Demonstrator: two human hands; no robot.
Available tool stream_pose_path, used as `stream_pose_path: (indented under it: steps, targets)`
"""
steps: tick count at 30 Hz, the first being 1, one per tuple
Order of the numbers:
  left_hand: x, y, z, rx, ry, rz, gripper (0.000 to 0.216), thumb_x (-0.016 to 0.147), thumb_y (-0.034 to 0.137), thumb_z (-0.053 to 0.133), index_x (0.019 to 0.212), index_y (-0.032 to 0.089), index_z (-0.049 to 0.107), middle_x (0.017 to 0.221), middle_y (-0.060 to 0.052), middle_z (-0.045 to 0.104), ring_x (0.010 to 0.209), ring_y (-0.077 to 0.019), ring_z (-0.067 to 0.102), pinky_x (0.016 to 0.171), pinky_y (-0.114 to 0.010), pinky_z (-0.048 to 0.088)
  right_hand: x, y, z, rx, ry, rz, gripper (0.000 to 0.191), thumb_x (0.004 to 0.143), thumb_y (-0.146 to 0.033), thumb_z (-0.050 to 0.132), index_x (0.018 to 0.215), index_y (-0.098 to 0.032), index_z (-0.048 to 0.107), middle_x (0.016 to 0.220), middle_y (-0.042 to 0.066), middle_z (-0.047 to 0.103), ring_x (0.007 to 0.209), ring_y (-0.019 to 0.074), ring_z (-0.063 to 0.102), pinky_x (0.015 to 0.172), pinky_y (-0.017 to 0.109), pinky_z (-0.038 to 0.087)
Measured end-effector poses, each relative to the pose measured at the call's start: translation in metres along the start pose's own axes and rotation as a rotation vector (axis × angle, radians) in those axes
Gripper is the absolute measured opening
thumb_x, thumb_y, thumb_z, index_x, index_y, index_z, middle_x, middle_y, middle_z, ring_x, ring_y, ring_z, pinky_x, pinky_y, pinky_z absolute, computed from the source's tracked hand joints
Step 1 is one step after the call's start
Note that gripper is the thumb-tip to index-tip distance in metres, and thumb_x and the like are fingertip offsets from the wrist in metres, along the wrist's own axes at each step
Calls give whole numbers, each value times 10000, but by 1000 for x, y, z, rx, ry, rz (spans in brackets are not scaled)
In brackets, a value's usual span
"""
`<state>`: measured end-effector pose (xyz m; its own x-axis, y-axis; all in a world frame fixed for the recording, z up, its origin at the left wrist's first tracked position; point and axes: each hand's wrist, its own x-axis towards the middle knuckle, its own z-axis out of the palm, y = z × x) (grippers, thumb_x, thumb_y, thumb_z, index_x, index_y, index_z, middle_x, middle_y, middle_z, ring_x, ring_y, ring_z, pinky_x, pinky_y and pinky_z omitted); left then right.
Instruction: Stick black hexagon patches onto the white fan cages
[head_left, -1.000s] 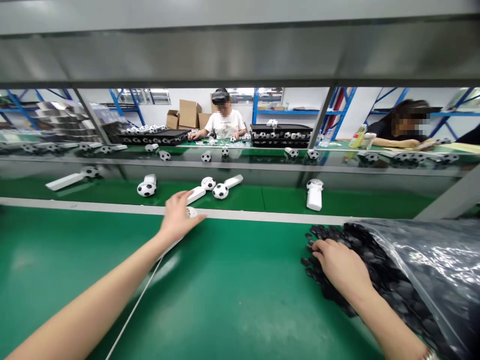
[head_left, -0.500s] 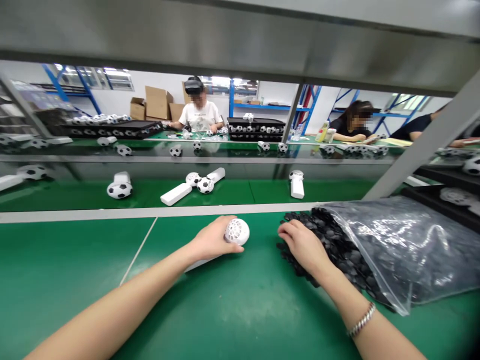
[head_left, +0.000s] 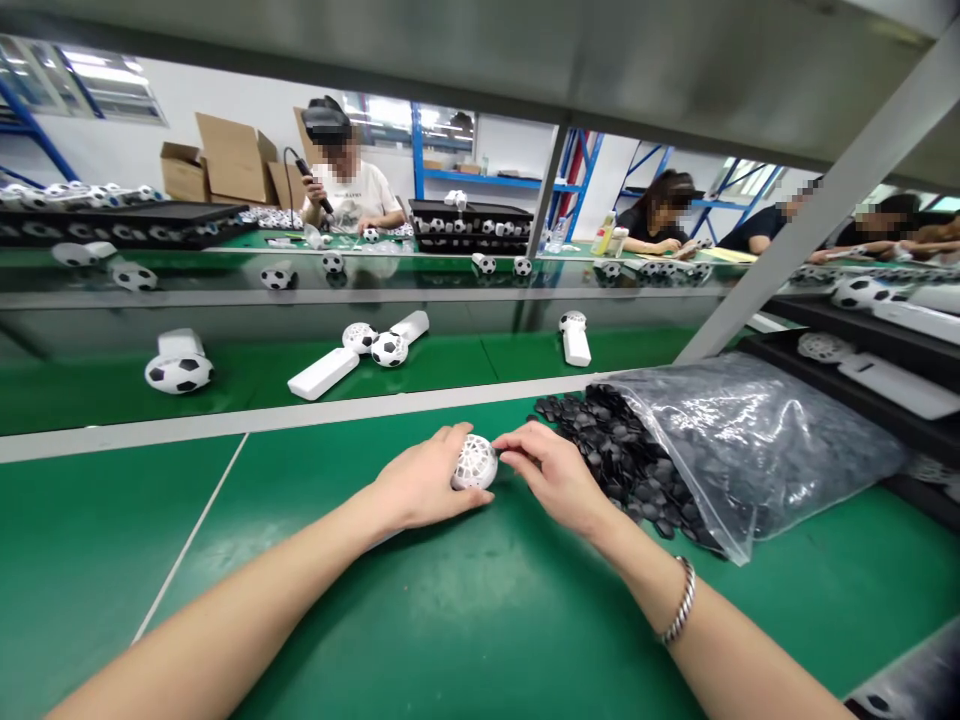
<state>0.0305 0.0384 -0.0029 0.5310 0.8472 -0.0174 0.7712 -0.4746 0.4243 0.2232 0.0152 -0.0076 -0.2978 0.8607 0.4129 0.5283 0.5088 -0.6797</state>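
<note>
My left hand [head_left: 424, 482] is closed round a white hand-held fan with a round grille head [head_left: 474, 463], pressing it against the green table [head_left: 465, 620]. My right hand [head_left: 553, 474] is beside it with its fingertips pinched at the grille's right edge; whatever small piece they hold is hidden. Just right of that hand lies a pile of small black round parts [head_left: 622, 450] spilling from a clear plastic bag [head_left: 750, 435].
Football-patterned fans [head_left: 178, 372] and white fan handles [head_left: 324, 373] lie on the conveyor belt behind a grey strip. Black trays [head_left: 862, 375] stand at the right. Other people sit across the line. A grey shelf [head_left: 525, 60] hangs overhead.
My left hand took the white fan from the belt's edge and drew it to the table's middle. My right hand left the black parts pile and came to the fan's grille.
</note>
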Motion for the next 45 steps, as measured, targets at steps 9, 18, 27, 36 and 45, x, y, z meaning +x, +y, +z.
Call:
stream_pose_path:
  steps: [9,18,27,36,45]
  targets:
    - [-2,-4,3,25,115,42,819,627,616,568,1298,231,299,1215,-92,462,1117,-292,446,836,-376,432,-5,-9,4,28,-41,14,70,841,-186,489,861,-201,554,810,9,565,749,125,526,695,256,433]
    - [-2,-3,-1,-36,73,68,812,596,597,611,1279,266,322,1190,-54,488,999,-268,532,799,-362,454,-7,-15,18,-10,-40,-32,54,748,-151,594,756,-200,573,987,34,473,997,167,461,908,339,371]
    - [-1,2,-4,-85,91,10,586,625,492,619,1152,297,453,1099,-14,543,943,-237,558,766,-322,451,-5,-3,28,286,-87,140,409,749,-192,579,1120,-216,407,1112,54,526,1025,165,517,867,321,443]
    - [0,-4,-6,-75,64,-72,666,577,408,649,1170,249,390,1119,-32,543,964,-248,548,752,-319,443,8,23,17,-302,-42,92,223,849,-248,476,1047,-211,573,1133,87,513,1056,211,451,908,387,380]
    - [3,-17,-10,41,74,77,645,641,124,470,1246,326,377,1113,-33,497,994,-248,512,820,-344,405,9,25,18,-446,-197,22,128,827,-155,503,915,-173,595,900,59,556,889,176,480,812,315,404]
